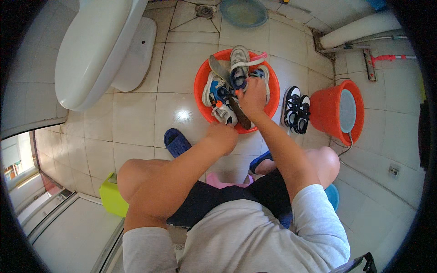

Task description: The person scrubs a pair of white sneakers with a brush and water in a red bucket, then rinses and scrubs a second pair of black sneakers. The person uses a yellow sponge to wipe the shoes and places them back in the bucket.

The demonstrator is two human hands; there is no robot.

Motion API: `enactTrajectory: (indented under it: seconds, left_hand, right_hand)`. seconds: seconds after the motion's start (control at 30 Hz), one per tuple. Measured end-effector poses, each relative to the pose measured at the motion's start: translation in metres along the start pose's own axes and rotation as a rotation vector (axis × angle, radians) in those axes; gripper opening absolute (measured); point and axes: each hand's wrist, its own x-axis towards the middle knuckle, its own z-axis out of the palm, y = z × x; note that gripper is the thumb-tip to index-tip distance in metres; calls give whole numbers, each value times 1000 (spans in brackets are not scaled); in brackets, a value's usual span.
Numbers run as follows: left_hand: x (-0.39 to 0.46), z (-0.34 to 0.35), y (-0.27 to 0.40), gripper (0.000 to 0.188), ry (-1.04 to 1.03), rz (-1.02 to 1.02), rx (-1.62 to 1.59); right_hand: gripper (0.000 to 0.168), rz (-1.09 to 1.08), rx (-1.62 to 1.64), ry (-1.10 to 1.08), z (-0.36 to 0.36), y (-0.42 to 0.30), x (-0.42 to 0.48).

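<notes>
A red plastic basin [200, 99] on the tiled floor holds several sneakers and loose insoles. My left hand [223, 134] is at its near rim, fingers curled at a whitish sneaker [224, 114]; whether it grips the shoe cannot be told. My right hand [253, 95] reaches into the basin, its fingers at the opening of a white and dark blue sneaker [240, 63] whose toe points away from me. A blue and white sneaker [214, 89] lies at the left, under a grey insole [219, 68]. A dark brown insole [240, 114] slants between my hands. Another sneaker [264, 75] rests at the right.
Right of the basin stand black and white shoes [296, 110] and a red bucket [324, 111]. Beyond it lies a blue-green basin [244, 13] near a floor drain [205, 11]. A white toilet [99, 47] is at the left, a blue slipper [176, 142] nearer me.
</notes>
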Motion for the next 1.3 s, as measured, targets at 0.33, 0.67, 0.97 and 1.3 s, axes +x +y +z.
enactTrajectory:
  seconds: [0.33,0.67,0.97,1.3]
  left_hand:
    - [7,7,2,27,104,16,22]
    - [2,-26,-21,28,177,-341,-137]
    - [21,-37,-55,34,535,-325,-1675]
    - [31,-42,10,68,731,31,-1287]
  right_hand:
    - [58,97,361,-544,91,10,-19]
    - [32,681,1530,-375,-30,-36,12]
    - [20,-313,450,-183,-164,-30,-42]
    - [29,-609,226,27,-199,-31,-93]
